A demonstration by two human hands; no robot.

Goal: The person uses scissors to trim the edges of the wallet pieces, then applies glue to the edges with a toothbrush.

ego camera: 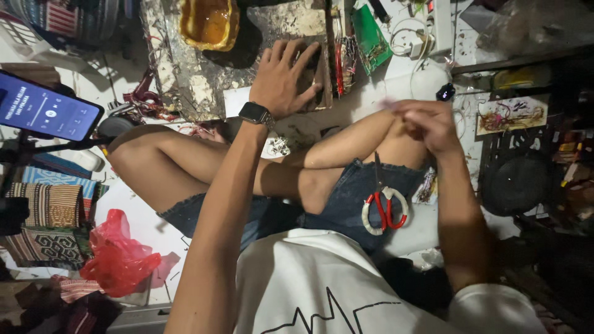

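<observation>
meanwhile the left hand (284,77) presses flat, fingers spread, on a small board (315,74); right hand (427,124) is clenched, contents unclear; steady pressure helps.

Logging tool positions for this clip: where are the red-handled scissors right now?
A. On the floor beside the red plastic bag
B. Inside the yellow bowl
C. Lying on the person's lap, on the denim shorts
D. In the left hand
C: the scissors lie closed on the denim shorts, untouched by either hand; the left hand rests flat on a brown block, and the right hand is raised above the knee.
</observation>
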